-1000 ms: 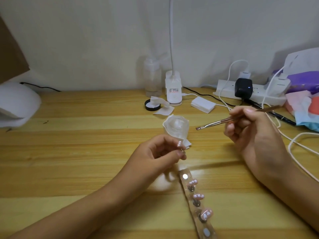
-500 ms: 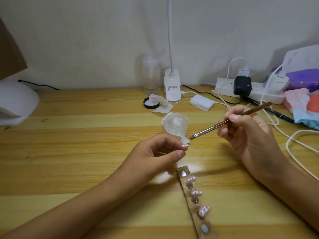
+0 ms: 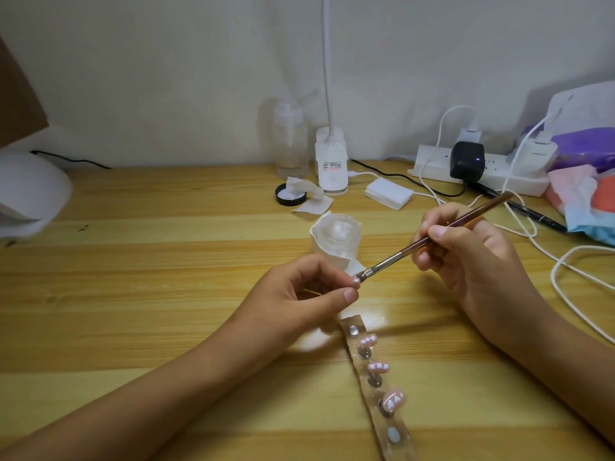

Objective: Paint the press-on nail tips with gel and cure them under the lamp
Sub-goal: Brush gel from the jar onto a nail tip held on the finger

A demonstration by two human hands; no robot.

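Observation:
My left hand [image 3: 299, 291] pinches a small press-on nail tip [image 3: 356, 280] between thumb and forefinger, held on a thin stick. In my right hand [image 3: 466, 257] is a brown-handled gel brush [image 3: 429, 239], its bristles touching that nail tip. Just behind the left fingers stands a small clear gel jar [image 3: 337, 236] wrapped in white paper. A tan holder strip [image 3: 376, 387] lies near the table's front edge with three pink-and-white nail tips [image 3: 377, 367] on its studs. The white curing lamp [image 3: 30, 191] sits at the far left.
At the back of the wooden table [image 3: 149, 277] stand a clear bottle [image 3: 289, 141], a white desk-lamp base [image 3: 331, 168], a black lid [image 3: 290, 194] with wipes, a white block [image 3: 387, 194], a power strip [image 3: 479, 171] with chargers and cables, a black pen [image 3: 532, 214] and packets [image 3: 585, 181].
My right hand has brought the brush down and left until its bristles meet the nail tip. My left hand has stayed nearly still, holding the tip.

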